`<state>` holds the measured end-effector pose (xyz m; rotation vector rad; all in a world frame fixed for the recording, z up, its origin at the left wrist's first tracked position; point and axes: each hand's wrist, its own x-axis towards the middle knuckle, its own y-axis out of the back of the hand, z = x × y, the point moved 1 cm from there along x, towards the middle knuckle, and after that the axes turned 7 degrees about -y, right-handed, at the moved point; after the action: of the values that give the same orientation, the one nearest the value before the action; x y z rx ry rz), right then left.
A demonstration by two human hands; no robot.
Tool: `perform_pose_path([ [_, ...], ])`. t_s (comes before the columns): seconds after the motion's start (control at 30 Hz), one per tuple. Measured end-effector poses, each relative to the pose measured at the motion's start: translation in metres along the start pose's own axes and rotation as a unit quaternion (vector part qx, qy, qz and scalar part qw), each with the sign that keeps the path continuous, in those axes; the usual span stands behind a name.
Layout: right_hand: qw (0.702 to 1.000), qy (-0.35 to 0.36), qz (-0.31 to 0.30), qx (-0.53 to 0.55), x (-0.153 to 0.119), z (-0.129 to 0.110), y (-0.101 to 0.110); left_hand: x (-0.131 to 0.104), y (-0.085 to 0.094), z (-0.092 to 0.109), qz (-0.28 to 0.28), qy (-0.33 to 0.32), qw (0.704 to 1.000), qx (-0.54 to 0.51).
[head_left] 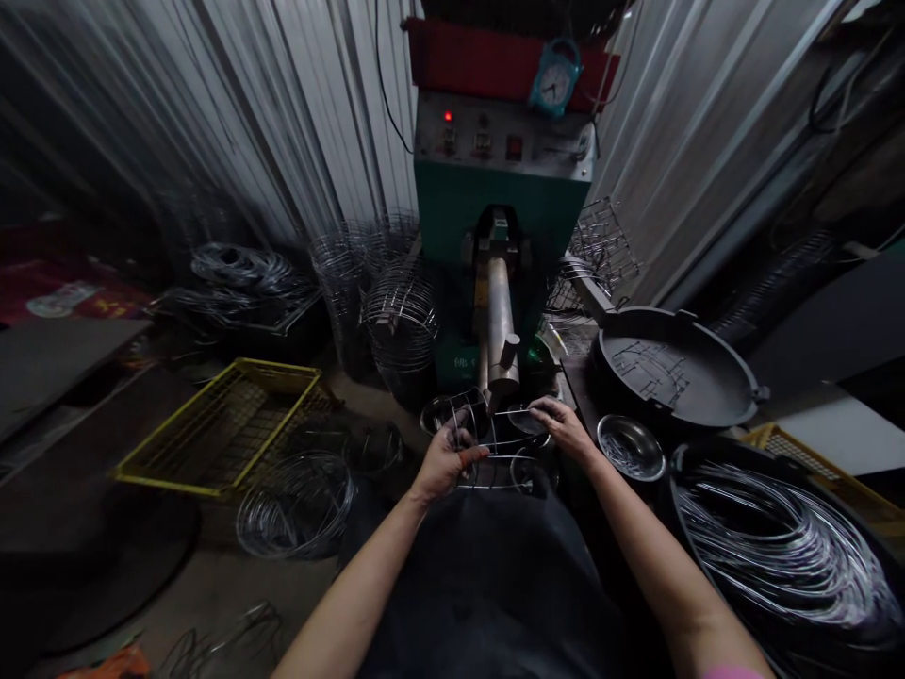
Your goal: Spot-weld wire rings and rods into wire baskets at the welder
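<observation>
Just below the rod-shaped electrode (502, 321) of a green welding machine (452, 203), I hold a wire frame (507, 443) made of rings joined by straight wires. My left hand (447, 459) is closed around its left part, thumb pointing right along a wire. My right hand (562, 426) pinches the frame's right side near a ring, fingers together. The frame's upper edge lies close to the electrode tip; whether they touch I cannot tell. Its lower rings hang in front of a dark apron (487, 575).
Left are a yellow wire basket (219, 486), a wire coil (295, 505) and stacked wire rings (400, 316). To the right stand a black pan (707, 401) with small wire pieces, a metal bowl (657, 462) and a tub of wire hoops (784, 547). A blue clock (555, 80) hangs above.
</observation>
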<state>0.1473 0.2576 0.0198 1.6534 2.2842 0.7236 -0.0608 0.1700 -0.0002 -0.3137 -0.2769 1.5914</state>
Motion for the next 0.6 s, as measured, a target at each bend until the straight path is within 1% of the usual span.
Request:
perform_pose_path([
  [0.1, 1.000, 0.015, 0.016, -0.010, -0.001, 0.004, -0.002, 0.000, 0.001, -0.001, 0.005, 0.005, 1.000, 0.002],
  [0.27, 0.998, 0.041, 0.048, -0.026, 0.003, 0.015, -0.005, 0.002, 0.004, -0.007, -0.010, 0.002, 1.000, -0.012],
  [0.37, 0.996, 0.045, 0.070, -0.037, -0.001, 0.012, -0.003, 0.003, 0.004, -0.008, 0.005, 0.008, 1.000, -0.004],
  [0.43, 0.990, 0.053, 0.111, -0.071, -0.014, 0.003, -0.005, 0.002, 0.003, -0.006, 0.013, 0.011, 1.000, 0.005],
  [0.47, 0.986, 0.056, 0.130, -0.091, -0.023, -0.004, -0.009, 0.002, 0.002, -0.005, 0.015, 0.011, 1.000, 0.007],
  [0.5, 0.983, 0.059, 0.136, -0.105, -0.034, -0.011, -0.015, 0.002, 0.001, -0.004, 0.014, 0.010, 1.000, 0.009],
  [0.53, 0.984, 0.059, 0.127, -0.113, -0.045, -0.017, -0.023, 0.001, 0.001, -0.002, 0.012, 0.008, 1.000, 0.011],
  [0.6, 0.990, 0.058, 0.077, -0.105, -0.063, -0.026, -0.043, 0.001, 0.000, 0.000, -0.002, 0.001, 1.000, 0.018],
])
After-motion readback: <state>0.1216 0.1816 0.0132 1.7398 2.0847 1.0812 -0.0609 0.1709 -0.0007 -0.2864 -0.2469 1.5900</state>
